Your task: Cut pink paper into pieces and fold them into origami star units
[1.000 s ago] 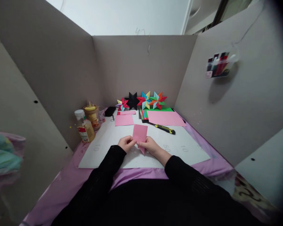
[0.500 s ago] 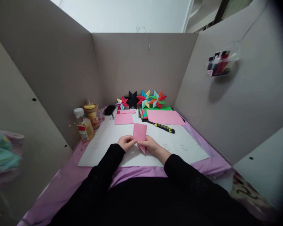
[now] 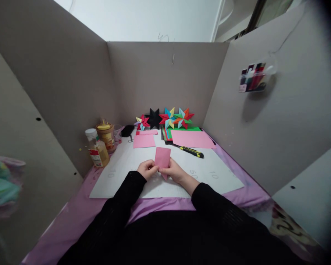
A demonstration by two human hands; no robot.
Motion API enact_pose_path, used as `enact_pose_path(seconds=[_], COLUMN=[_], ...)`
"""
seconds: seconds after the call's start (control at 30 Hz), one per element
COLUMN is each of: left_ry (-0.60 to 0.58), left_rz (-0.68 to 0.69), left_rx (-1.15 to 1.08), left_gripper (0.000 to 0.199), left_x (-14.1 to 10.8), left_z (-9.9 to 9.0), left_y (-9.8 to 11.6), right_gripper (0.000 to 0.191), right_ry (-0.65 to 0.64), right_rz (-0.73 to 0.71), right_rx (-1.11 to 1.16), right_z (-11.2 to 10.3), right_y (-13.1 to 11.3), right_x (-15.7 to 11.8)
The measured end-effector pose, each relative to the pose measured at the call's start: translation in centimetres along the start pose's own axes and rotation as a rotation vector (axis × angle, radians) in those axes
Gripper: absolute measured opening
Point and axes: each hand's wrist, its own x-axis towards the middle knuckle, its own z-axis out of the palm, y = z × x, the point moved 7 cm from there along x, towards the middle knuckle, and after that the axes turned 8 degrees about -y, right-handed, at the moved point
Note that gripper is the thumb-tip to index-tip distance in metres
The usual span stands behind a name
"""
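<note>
A small folded piece of pink paper (image 3: 162,157) is held up between my two hands above a white board (image 3: 121,180). My left hand (image 3: 148,169) pinches its lower left edge. On the other side, my right hand (image 3: 175,170) grips the lower right, thumb across the front and fingers behind. The paper's bottom ends in a folded point just below the thumbs. Beyond it lie a pink square sheet (image 3: 144,141) and a larger pink sheet (image 3: 193,139), with a yellow-and-black utility knife (image 3: 191,151) in front of the latter.
Folded paper stars, one black (image 3: 154,118) and several multicoloured, lean on the back panel. A bottle of yellowish liquid (image 3: 99,152), a brown jar (image 3: 106,134), a clear cup (image 3: 117,133) and small scissors (image 3: 130,138) stand or lie left. Grey panels enclose three sides.
The lower point of the folded pink paper has moved up and left and shows less below my thumbs. Both hands keep hold of the paper. The whole view has shifted slightly.
</note>
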Motion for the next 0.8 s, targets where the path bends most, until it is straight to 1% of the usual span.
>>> enact_pose_path(seconds=[0.1,0.23,0.37,0.47,0.57,0.67,0.73,0.8], left_ry=[0.013,0.042,0.123,0.149,0.115,0.041,-0.001,-0.018], left_rz=[0.023,0.043,0.037,0.022,0.008,-0.015,-0.048,-0.086], left_rx=[0.029,0.064,0.078,0.07,0.042,0.013,0.007,0.003], left_gripper=[0.03,0.026,0.021,0.021,0.021,0.022,0.024,0.026], left_x=[0.0,0.0,0.0,0.0,0.2,0.3,0.3,0.3], left_z=[0.0,-0.3,-1.1,-1.4,-1.2,-0.5,0.0,0.3], left_y=[0.3,0.6,0.2,-0.3,-0.7,-1.1,-1.4,-1.8], right_gripper=[0.057,0.05,0.048,0.049,0.049,0.05,0.052,0.052], right_ry=[0.018,0.025,0.071,0.109,0.143,0.14,0.14,0.137], right_rz=[0.02,0.055,0.053,0.043,0.034,0.019,0.003,0.004], right_rx=[-0.025,-0.037,-0.057,-0.094,-0.125,-0.137,-0.149,-0.15], right_z=[-0.1,-0.2,-0.3,-0.5,-0.7,-0.6,-0.5,-0.5], right_y=[0.4,0.8,0.6,0.4,0.4,0.3,0.1,0.1], right_x=[0.0,-0.1,-0.2,-0.3,-0.4,-0.4,-0.4,-0.3])
